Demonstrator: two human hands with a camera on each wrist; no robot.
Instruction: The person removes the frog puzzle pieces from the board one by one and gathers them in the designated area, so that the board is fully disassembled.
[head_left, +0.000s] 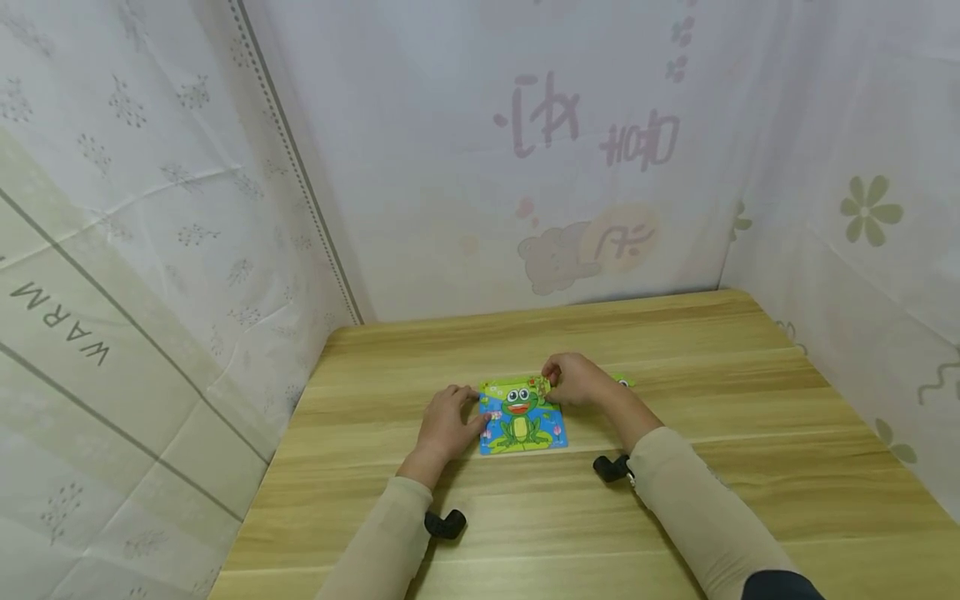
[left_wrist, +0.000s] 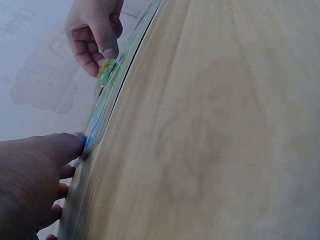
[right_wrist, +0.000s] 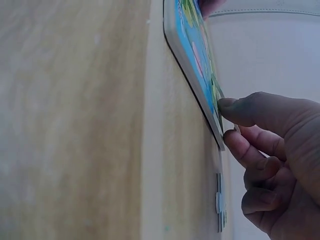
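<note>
A square jigsaw puzzle with a green frog on a blue and green ground lies flat on the table. At its upper right corner my right hand pinches a small green puzzle piece between thumb and fingers. The piece stands tilted up from the puzzle's surface in the left wrist view. My left hand rests at the puzzle's left side, its thumb on the edge and its other fingers by the upper left corner. Seen from the right wrist, the right thumb is close over the puzzle's border.
Another green piece with an eye printed on it lies on the wooden table beyond my right wrist, partly hidden by it. Patterned curtains hang behind the table and at both sides. A black wrist mount sits on my left sleeve.
</note>
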